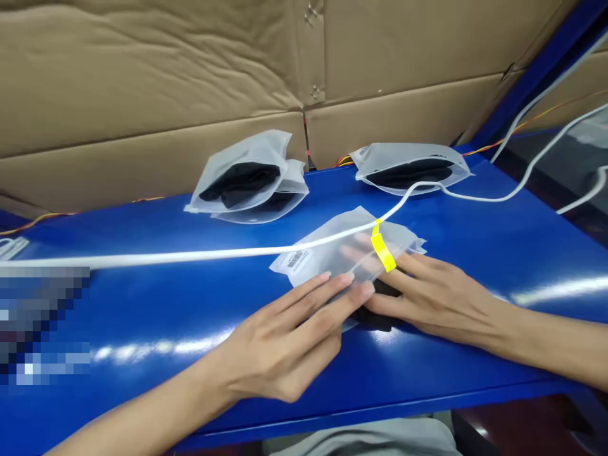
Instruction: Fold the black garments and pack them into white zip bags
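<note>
A frosted plastic bag [327,244] with a barcode label lies on the blue table [156,316], its mouth toward me. My left hand [299,335] rests on the bag's near edge, thumb and fingertips pressing the film. Fingers of my right hand [427,291] reach inside the bag and show through the film. Folded black fabric [377,316] sticks out of the mouth, under and beside my right fingers. A white cable [247,252] with a yellow tag [382,252] passes over the bag.
Two overlapping bags [259,149] with black contents stand at the back left, another such bag [403,152] at the back right. Brown cardboard [190,76] lines the rear. A pixelated dark object [38,310] sits at the left edge; orange wires [484,147] run behind.
</note>
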Demonstrator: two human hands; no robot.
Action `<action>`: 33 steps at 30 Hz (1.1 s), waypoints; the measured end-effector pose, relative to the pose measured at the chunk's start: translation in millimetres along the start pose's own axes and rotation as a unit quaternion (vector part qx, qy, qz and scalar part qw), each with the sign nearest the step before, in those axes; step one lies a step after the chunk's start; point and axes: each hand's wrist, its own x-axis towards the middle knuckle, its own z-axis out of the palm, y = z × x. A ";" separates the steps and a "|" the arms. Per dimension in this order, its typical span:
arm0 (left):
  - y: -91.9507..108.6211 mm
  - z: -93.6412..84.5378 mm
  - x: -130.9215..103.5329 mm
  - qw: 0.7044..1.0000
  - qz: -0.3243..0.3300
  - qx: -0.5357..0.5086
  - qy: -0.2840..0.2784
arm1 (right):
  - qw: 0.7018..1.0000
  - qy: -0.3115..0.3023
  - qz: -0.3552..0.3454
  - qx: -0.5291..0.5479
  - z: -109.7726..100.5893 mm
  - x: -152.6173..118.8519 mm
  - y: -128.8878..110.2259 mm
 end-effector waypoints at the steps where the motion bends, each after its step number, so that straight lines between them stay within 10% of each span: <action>1: -0.6 0.0 -0.4 1.000 -0.006 -0.009 -0.003 | 1.000 -0.008 -0.007 0.000 -0.2 0.1 0.5; 33: 11.6 -5.0 2.3 1.000 -0.018 -0.003 -0.001 | 0.992 0.123 -0.010 0.003 3.9 -0.2 3.8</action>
